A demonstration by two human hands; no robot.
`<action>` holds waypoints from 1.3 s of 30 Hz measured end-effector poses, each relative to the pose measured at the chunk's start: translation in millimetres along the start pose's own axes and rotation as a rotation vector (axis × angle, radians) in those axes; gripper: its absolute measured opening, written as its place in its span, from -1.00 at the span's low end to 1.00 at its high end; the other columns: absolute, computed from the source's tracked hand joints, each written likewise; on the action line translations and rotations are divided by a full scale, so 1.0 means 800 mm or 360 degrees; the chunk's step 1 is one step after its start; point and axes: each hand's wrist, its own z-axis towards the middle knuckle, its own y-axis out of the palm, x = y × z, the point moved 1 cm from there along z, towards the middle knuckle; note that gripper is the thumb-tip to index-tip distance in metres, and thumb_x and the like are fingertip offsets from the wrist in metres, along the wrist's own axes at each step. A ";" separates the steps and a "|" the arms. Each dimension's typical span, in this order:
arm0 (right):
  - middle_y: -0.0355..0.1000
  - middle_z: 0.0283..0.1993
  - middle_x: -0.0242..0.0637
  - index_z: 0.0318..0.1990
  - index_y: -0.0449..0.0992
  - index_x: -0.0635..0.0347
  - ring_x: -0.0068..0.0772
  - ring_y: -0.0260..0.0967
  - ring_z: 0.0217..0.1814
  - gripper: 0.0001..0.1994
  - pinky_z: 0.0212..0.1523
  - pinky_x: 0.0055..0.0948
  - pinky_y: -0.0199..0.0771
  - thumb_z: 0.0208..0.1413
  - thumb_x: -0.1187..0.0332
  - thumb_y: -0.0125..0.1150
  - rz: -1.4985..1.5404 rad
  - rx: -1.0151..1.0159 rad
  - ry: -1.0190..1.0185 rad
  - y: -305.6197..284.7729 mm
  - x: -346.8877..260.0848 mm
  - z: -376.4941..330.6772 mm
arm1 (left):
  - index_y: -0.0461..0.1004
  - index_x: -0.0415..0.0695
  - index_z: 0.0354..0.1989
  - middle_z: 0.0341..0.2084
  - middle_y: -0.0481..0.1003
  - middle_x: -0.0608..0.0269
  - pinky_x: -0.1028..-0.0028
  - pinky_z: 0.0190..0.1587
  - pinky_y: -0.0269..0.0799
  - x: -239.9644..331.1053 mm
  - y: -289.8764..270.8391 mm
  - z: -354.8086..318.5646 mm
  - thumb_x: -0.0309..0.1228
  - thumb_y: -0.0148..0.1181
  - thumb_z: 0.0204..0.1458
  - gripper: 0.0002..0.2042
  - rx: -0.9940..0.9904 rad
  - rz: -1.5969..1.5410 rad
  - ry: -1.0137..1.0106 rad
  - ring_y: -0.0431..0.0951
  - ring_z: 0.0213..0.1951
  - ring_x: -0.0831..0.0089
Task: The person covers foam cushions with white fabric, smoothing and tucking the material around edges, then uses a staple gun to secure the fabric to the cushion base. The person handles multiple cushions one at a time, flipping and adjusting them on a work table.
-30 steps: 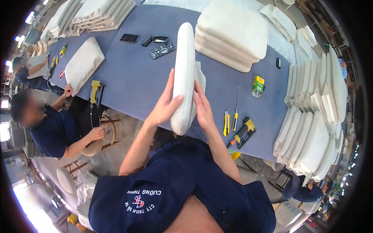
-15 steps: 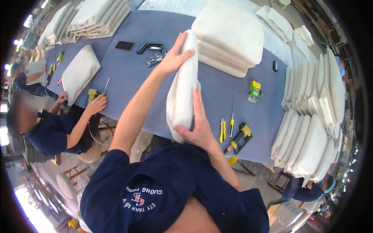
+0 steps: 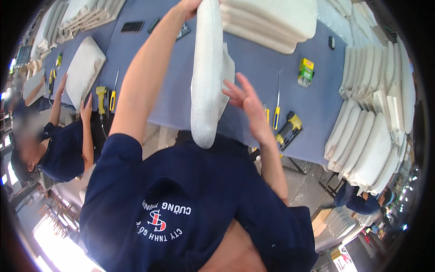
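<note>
One pale cushion (image 3: 206, 77) is on edge above the near side of a blue-grey desk (image 3: 253, 54) in a cluttered workshop.

The left hand (image 3: 187, 7) is at its far end, fingers too hidden to tell their grip; the right hand (image 3: 251, 103), fingers released and spread, is beside a loose cloth flap (image 3: 228, 72). Two yellow-and-black power tools (image 3: 290, 129), two yellow-handled screwdrivers (image 3: 276, 118) and one green-and-yellow box (image 3: 306, 71) lie around. The cushion's woven cover is long and round-edged, with a lengthwise seam.
</note>
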 end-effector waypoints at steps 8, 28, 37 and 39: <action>0.46 0.32 -0.15 0.45 0.34 0.25 -0.23 0.46 0.34 -0.46 0.37 -0.22 0.43 0.40 0.28 0.26 -0.0403 -0.0093 0.0006 -0.004 0.006 -0.029 | 0.62 -0.10 -0.23 -0.46 0.59 0.22 0.28 -0.30 0.61 0.002 0.016 0.006 0.13 0.13 0.37 -0.51 0.0066 0.0088 -0.0061 0.60 -0.44 0.35; 0.51 0.25 -0.19 0.45 0.38 0.34 -0.38 0.46 0.26 -0.39 0.30 -0.37 0.43 0.28 0.32 0.32 -0.0490 0.0743 0.0021 -0.040 0.059 -0.145 | 0.65 -0.16 0.04 -0.02 0.65 0.00 0.18 0.22 0.44 0.029 0.043 -0.194 0.07 0.16 0.29 -0.50 0.0723 0.0919 0.0584 0.60 0.11 0.18; 0.35 0.40 -0.24 0.51 0.21 0.14 -0.33 0.33 0.32 -0.33 0.29 -0.19 0.34 0.51 -0.15 0.04 -0.0504 0.0742 0.0058 -0.077 0.119 -0.051 | 0.56 -0.08 0.23 0.08 0.58 -0.02 0.15 0.13 0.52 0.048 -0.033 -0.431 -0.09 0.28 0.26 -0.54 0.1017 0.1659 0.0970 0.64 0.06 -0.02; 0.38 0.35 -0.26 0.50 0.20 0.18 -0.32 0.29 0.37 -0.32 0.37 -0.24 0.28 0.52 -0.17 0.02 -0.0492 0.0671 0.0049 -0.075 0.113 -0.033 | 0.55 -0.07 0.23 0.02 0.59 -0.03 0.17 0.07 0.56 0.053 -0.013 -0.483 -0.15 0.23 0.29 -0.58 0.1091 0.1733 0.0983 0.66 0.03 -0.02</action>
